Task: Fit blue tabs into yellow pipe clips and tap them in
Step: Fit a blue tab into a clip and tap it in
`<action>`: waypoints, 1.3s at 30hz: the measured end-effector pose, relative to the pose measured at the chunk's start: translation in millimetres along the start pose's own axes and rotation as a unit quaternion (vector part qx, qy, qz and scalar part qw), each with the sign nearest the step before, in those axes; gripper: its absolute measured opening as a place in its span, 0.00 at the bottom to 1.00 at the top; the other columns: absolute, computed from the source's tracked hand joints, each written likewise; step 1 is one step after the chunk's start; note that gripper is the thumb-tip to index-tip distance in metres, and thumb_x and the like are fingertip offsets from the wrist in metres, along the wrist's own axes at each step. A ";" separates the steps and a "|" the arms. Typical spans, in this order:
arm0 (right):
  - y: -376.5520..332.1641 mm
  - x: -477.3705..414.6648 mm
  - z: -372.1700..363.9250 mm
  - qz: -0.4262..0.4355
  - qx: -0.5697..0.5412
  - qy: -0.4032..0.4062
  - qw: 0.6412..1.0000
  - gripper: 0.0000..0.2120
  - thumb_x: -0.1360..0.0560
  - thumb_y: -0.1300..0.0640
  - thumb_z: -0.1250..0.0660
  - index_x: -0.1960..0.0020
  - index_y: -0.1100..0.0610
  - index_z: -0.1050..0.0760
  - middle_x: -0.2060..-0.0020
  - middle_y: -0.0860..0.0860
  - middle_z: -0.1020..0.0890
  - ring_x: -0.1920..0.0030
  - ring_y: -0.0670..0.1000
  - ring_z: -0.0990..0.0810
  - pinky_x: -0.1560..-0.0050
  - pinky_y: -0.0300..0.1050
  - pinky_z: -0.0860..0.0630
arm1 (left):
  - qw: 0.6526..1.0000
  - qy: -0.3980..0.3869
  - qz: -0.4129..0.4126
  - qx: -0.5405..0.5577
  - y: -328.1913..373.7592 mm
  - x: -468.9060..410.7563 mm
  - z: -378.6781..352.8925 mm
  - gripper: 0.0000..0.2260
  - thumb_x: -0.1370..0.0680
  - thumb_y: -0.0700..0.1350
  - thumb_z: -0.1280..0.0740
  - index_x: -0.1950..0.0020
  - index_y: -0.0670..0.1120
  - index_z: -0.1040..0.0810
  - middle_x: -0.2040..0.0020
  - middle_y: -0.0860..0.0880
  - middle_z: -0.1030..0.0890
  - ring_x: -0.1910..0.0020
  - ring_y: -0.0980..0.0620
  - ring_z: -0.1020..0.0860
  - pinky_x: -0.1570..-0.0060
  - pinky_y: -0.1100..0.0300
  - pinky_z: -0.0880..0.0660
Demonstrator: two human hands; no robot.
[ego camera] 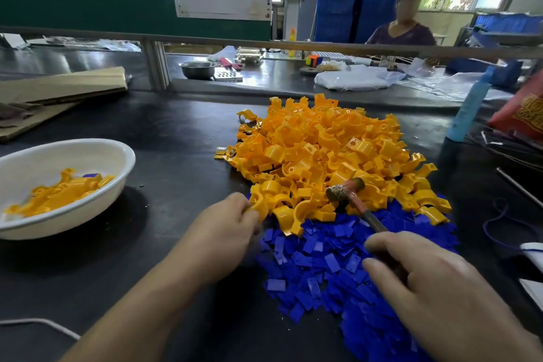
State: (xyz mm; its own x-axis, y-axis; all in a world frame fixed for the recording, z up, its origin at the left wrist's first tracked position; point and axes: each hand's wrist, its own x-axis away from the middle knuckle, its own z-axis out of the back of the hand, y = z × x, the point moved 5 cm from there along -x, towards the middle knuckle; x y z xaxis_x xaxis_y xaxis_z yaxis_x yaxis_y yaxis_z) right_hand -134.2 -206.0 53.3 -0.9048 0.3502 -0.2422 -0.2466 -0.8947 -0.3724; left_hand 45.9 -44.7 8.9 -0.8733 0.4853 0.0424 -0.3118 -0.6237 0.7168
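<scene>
Fingers (pixel 238 203) of the left hand (pixel 226 229) pinch a yellow pipe clip (pixel 259 205) at the near edge of the clip heap (pixel 323 150). The right hand (pixel 426 279) grips the hammer (pixel 346 189) over the blue tabs (pixel 323 267). Best turn the clip slot-up before seating a tab.

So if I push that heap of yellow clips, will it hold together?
Probably not: the yellow clips lie loosely heaped, so they would likely slide and tumble. Their curved backs may let them rock. They look like light, stiff plastic.
</scene>
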 end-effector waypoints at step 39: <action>6.9 -13.2 -38.5 0.037 0.060 0.046 0.996 0.25 0.28 0.32 0.46 0.34 0.40 0.38 0.56 0.40 0.29 0.57 0.42 0.28 0.61 0.39 0.32 | 0.900 -0.064 -0.001 0.431 4.4 22.9 -36.2 0.16 0.41 0.55 0.23 0.55 0.53 0.15 0.56 0.45 0.14 0.60 0.49 0.18 0.55 0.47 0.21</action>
State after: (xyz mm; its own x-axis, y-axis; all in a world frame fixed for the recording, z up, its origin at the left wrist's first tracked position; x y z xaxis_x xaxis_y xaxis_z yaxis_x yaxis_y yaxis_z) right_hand -110.6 -206.2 19.4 -0.8879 0.3013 -0.3477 -0.2258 -0.9438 -0.2413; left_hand 11.0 -58.5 -12.1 -0.8059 0.5864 0.0811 0.1409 0.0570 0.9884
